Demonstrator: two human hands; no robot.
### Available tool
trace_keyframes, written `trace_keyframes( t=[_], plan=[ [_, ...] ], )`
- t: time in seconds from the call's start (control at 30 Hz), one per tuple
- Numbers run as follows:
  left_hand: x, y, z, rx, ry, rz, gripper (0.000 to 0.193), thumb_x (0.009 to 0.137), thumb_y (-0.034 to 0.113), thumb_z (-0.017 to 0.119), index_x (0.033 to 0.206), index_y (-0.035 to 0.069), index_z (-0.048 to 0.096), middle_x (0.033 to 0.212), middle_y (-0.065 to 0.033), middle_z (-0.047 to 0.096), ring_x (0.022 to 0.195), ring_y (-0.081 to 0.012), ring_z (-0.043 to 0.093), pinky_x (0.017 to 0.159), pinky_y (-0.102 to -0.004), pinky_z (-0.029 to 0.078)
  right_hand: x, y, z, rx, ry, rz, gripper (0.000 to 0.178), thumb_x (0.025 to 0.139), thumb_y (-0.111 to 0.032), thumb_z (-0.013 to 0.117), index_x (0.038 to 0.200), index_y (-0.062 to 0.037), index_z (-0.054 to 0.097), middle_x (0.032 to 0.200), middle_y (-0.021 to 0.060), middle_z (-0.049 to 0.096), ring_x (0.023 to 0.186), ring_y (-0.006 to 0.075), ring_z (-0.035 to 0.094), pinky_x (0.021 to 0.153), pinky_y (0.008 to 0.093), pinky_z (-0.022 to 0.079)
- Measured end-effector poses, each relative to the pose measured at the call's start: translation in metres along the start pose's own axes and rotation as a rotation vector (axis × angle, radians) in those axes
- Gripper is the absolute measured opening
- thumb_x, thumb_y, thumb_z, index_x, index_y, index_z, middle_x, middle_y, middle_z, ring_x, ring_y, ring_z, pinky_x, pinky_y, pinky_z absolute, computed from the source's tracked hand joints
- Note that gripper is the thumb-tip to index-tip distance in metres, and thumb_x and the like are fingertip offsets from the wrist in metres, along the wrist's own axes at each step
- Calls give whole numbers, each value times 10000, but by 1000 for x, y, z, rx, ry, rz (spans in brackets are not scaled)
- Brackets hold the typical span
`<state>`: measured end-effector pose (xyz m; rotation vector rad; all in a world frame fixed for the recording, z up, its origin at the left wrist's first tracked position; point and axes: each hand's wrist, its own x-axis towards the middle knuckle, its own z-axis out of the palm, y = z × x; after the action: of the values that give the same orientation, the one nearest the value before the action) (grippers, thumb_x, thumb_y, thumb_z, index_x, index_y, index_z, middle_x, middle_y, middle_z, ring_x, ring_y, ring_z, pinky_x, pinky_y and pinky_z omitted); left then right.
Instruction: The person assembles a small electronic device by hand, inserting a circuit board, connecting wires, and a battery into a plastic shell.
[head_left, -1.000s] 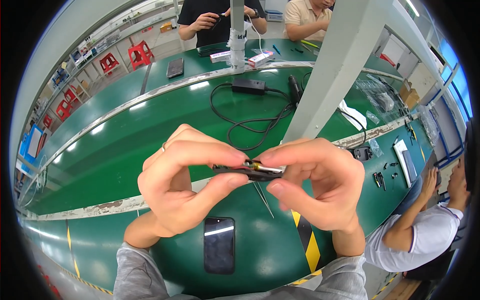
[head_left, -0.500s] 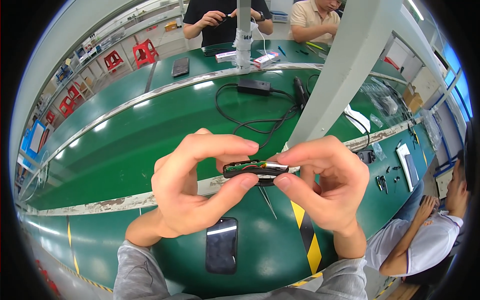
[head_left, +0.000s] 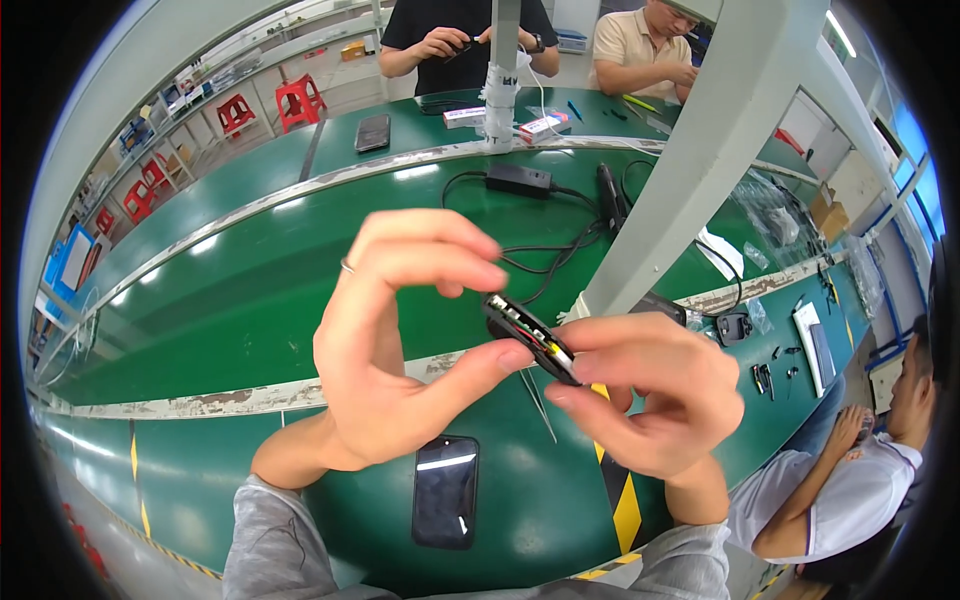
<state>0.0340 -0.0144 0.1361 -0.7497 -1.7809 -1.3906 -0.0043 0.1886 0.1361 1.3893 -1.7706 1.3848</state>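
A small black oval electronic device (head_left: 532,338) hangs tilted over the bench, its casing parted along one side. Inside show a circuit board, a red wire and a bit of yellow and silver. My right hand (head_left: 665,390) pinches its lower right end between thumb and fingers. My left hand (head_left: 385,345) curves around the upper left end with its fingers apart. The left thumb tip lies against or just beside the casing; I cannot tell which. Below, a black smartphone (head_left: 445,492) lies on the green bench, and slim metal tweezers (head_left: 540,405) lie partly hidden behind my hands.
A grey metal post (head_left: 690,170) rises right of my hands. Behind them lie a black power adapter (head_left: 518,180) and its looped cable. Small black parts (head_left: 765,380) and a white tray (head_left: 815,345) are to the right. Co-workers sit across and at the right.
The device has turned from level to slanting down to the right. My left fingers have come off it and lifted, while my right hand has kept its pinch and dropped slightly.
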Motion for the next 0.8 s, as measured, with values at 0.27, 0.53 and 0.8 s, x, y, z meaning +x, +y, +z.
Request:
trace_keyframes(
  t=[0.27,0.53,0.8],
  plan=[
    [-14,4,8,-430,-96,-366,199,895,-76,637,1092,-70,613,1068,-134,617,934,-173,606,870,-325,496,-8,-9,5,-613,15,-322,325,655,11,826,930,-133,728,902,79,701,483,77,470,426,196,284],
    [-14,0,3,-690,-206,-518,230,986,4,544,1188,-93,597,1169,-147,628,1070,-210,624,956,-352,494,-10,-5,9,-788,59,-470,333,694,10,796,958,-181,726,854,45,673,463,59,407,433,218,211],
    [-14,-1,1,-841,-234,-611,215,989,22,555,1158,-79,640,1170,-135,629,1085,-206,619,950,-347,497,-11,-7,11,-777,70,-462,342,705,7,796,971,-195,723,848,34,668,457,53,393,444,212,208]
  ],
)
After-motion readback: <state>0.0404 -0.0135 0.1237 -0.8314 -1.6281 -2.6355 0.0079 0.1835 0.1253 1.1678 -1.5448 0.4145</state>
